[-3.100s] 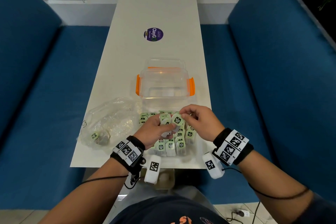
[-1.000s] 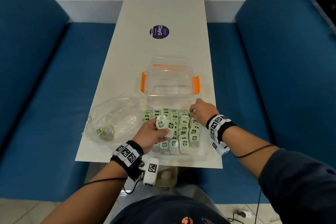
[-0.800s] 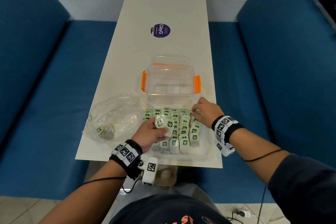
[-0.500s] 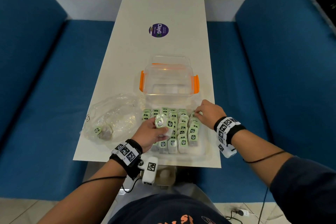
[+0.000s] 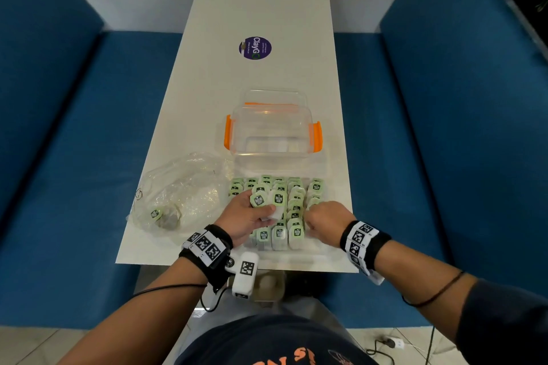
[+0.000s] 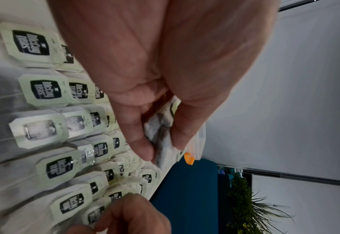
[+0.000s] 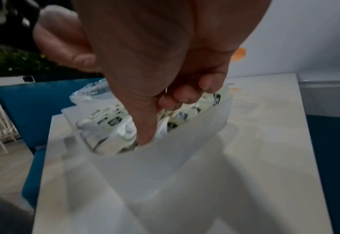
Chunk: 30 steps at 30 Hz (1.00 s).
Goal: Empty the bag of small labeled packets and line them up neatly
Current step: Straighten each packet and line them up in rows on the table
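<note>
The left hand point(image 5: 247, 218) grips a few packets point(image 5: 268, 200) over the near rows point(image 5: 280, 234), labels pointing away. The right hand point(image 5: 323, 221), fingers curled, reaches into the rows' right edge; its hold is unclear. One packet stays in the bag point(image 5: 184, 190) to the left.

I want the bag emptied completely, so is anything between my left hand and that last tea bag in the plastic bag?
Yes. The left hand already holds tea bags over the rows, and the last tea bag lies inside the crumpled plastic bag, so the film covers it. Nothing else visible lies between.
</note>
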Motion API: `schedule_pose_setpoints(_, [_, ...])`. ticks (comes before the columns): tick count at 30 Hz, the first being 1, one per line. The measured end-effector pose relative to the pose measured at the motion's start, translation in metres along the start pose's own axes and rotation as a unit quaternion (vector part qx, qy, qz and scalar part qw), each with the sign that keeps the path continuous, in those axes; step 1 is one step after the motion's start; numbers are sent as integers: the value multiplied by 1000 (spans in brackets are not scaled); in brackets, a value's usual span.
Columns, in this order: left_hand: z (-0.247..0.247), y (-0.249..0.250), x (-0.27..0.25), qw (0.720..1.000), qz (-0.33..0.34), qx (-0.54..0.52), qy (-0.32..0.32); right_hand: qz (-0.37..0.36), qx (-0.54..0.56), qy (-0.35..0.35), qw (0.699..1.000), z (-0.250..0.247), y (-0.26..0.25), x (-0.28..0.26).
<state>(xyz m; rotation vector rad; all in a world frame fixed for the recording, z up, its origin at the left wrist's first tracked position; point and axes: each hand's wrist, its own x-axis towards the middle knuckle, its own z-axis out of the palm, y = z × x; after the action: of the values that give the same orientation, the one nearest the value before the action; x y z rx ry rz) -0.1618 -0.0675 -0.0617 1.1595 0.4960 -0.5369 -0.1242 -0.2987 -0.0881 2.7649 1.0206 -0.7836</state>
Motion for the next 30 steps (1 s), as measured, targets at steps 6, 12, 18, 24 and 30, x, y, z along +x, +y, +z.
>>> schedule_pose_setpoints(6, [5, 3, 0, 1000, 9, -8, -7, 65, 67, 32, 995, -3, 4, 2])
schedule_pose_setpoints(12, [8, 2, 3, 999, 20, 13, -23, 49, 387, 164, 906, -42, 4, -4])
schedule_pose_setpoints(18, [15, 5, 4, 997, 33, 54, -50, 40, 452, 148, 879, -60, 0, -3])
schedule_pose_setpoints(24, [17, 5, 3, 990, 53, 120, -51, 63, 459, 194, 865, -72, 4, -8])
schedule_pose_setpoints(30, [19, 3, 7, 986, 56, 147, -57, 46, 435, 162, 885, -71, 6, -11])
